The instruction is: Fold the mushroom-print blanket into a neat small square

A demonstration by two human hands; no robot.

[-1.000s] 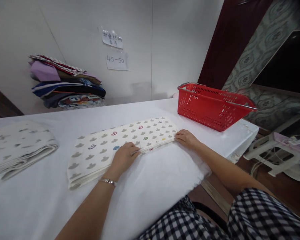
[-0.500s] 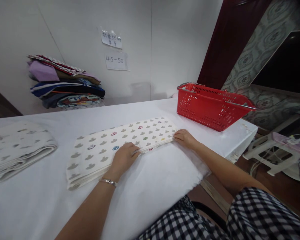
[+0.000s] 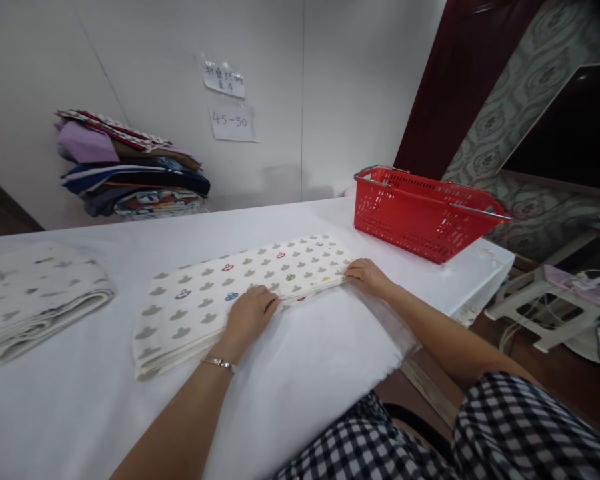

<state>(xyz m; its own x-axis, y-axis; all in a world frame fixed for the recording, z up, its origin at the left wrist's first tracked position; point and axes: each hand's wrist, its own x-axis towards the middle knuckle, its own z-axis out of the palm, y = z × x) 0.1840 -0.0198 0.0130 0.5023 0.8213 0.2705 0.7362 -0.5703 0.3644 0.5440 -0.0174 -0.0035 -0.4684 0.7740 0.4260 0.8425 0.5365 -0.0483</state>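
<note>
Pinching folded cloth [image 3: 263, 267] at near edge, left hand [image 3: 250, 313] nearly closed, right hand [image 3: 369, 276] likewise

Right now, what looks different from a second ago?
Hardly anything: the right hand seems to have slid slightly left along the near edge of the middle cloth. Nothing was visibly grabbed or let go. The left hand stays on it; the red basket hasn't moved.

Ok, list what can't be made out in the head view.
Head view:
Patterned cloth: underside, hidden against the table.
Its stretch beneath the left hand: covered.
Red basket: floor, hidden by near wall.
Spotted cloth: left end, cut off by the picture's edge.
Upper sign: some writing, too blurred.
</note>
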